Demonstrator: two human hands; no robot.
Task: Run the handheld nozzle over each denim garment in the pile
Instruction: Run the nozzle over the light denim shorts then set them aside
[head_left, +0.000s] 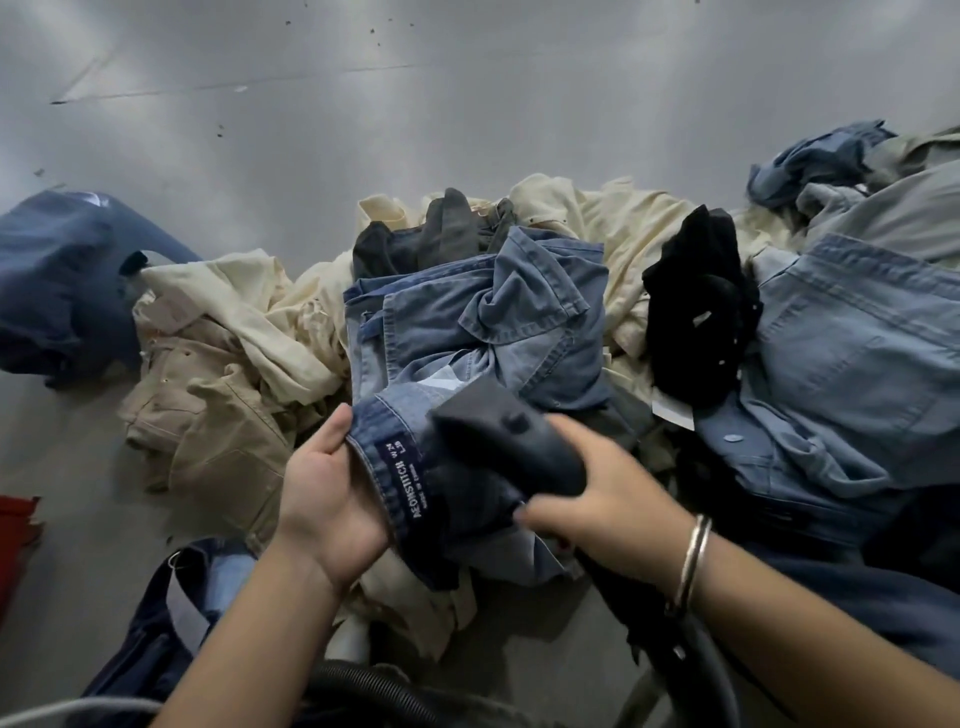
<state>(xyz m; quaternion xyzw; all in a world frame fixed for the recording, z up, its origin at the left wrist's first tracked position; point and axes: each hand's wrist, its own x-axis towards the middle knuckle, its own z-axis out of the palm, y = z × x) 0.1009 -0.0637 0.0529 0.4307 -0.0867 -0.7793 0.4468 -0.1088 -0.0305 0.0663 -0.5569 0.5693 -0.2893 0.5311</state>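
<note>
Head view: the pile (519, 291) is sprawling mid-frame on the bench (363, 130).
Left hand (332, 493): fingers curling under the jeans waistband (395, 457), lower centre.
Right hand (597, 488): fingers gripping the nozzle (514, 441), which is pressing on that waistband.
Progress: judging early; many denim pieces are lying untreated at right.

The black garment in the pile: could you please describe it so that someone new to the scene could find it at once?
Start from the big heap of clothes on the grey floor. Right of the blue jeans held by the hands, the black garment lies crumpled on cream cloth. It is the only pure black piece, with small white tags on it.
</note>
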